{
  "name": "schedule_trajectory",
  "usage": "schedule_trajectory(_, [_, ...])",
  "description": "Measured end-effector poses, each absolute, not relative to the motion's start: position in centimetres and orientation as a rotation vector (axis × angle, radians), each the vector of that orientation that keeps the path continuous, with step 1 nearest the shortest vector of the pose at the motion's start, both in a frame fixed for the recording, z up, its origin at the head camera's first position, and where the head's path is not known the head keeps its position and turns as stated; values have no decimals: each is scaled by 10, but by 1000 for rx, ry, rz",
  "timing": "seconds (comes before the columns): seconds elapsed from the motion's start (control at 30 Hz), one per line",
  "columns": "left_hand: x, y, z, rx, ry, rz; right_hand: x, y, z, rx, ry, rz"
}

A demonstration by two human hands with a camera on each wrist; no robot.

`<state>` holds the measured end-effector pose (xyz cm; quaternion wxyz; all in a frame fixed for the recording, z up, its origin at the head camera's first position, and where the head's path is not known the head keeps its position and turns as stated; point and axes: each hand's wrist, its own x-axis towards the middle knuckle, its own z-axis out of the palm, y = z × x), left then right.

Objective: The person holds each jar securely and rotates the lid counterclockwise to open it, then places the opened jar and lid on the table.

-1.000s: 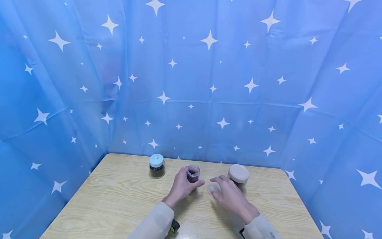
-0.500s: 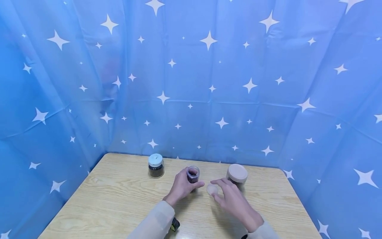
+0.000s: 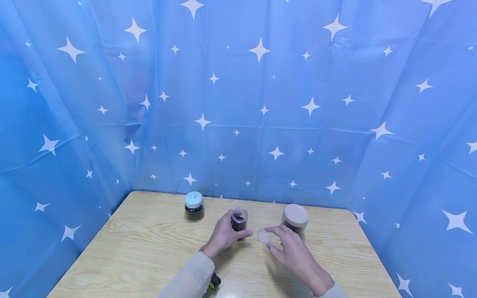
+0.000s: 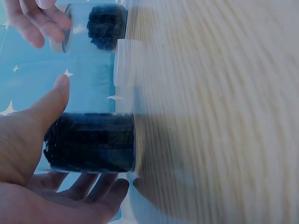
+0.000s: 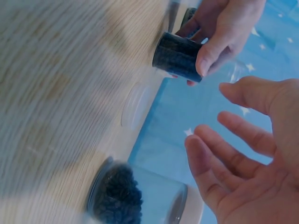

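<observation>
Standing beyond the left hand (image 3: 225, 234) and off to its left, a blue-lidded jar (image 3: 194, 209) held dark contents. That hand curled round an upright uncovered jar (image 3: 239, 224) of dark pieces, while a pale round lid (image 3: 264, 236) lay on the table (image 3: 126, 248) between both hands. Just beside it, the right hand (image 3: 293, 251) had its fingers loosely spread, a pink-lidded jar (image 3: 295, 216) just beyond.

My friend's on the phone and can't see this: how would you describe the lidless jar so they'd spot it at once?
Start at the wooden table before the starry blue curtain. In the head view, look between the blue-lidded jar and the pink-lidded jar, where the left hand holds the open jar. Unlike both neighbours, it has no lid on.
</observation>
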<state>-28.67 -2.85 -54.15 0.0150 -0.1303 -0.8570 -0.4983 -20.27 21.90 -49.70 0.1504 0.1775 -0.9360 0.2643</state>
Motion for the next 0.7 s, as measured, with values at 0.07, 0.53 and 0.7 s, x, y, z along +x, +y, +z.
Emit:
schedule_trajectory(0.07, [-286,-32,-541,-400,-2684,-1533,-201,220,-497,504,-2696,768])
schedule_trajectory(0.53, [-280,-92,-528,-379,-2657,-1595,-193,229,-494,482,-2645,757])
schedule_trajectory(0.7, [-281,-114,-523,-300,-2451,-1581,-192,227,-496,494,-2629,763])
